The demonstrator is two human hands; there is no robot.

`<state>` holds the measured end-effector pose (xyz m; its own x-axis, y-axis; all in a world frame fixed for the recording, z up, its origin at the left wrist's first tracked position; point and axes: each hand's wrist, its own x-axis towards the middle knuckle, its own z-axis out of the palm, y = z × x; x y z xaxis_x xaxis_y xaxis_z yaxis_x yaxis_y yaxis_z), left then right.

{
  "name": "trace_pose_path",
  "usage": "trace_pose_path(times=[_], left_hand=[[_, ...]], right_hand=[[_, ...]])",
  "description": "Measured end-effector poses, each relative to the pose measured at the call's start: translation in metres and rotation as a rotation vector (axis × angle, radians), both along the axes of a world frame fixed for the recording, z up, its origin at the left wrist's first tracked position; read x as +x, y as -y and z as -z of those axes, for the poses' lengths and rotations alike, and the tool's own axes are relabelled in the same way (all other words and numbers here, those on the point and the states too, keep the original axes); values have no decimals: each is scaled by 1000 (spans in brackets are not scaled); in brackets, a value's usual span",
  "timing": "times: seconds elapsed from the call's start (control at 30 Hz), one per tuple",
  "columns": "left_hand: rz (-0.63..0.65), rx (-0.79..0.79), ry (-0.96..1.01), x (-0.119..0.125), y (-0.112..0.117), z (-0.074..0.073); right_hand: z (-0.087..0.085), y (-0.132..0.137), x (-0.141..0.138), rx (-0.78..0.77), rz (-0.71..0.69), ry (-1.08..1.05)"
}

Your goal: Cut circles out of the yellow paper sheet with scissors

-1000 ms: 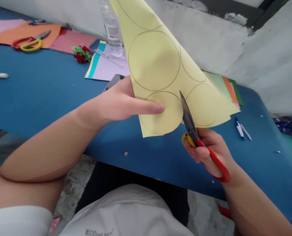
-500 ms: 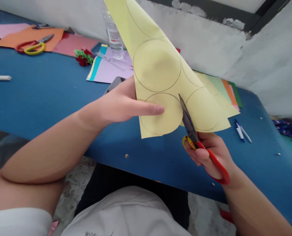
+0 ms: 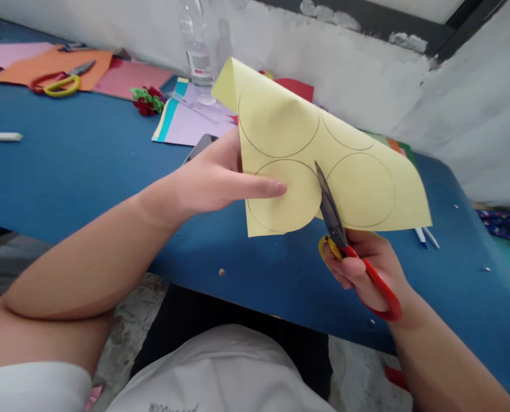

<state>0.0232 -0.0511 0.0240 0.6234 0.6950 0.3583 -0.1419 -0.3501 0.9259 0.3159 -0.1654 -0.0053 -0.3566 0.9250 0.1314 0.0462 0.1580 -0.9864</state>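
Yellow paper sheet with drawn circles (image 3: 362, 194): centre of frame, raised above blue bench (image 3: 186, 252).
Cut: apparently under way around lower-left circle (image 3: 295, 206); next stretch seems to call for turning the sheet into the blades.
Left grip (image 3: 214, 180): clamped on sheet, thumb uppermost.
Right grip (image 3: 383, 260): closed around red-and-yellow-handled metal scissors (image 3: 332, 220); blade gap unclear.

The light is bright, shadows soft (slight blur).
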Motion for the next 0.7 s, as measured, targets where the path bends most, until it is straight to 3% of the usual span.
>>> trace_pose_path(times=[0.43,0.53,0.7], left_hand=[[-26,181,3,1,1,1],[-121,327,-18,3,2,4],[-261,713,-77,4,-2,7]], right_hand=[[1,-2,4,-5,29,41],[5,-1,9,-22,59,64],[1,-1,10,-32,56,75]])
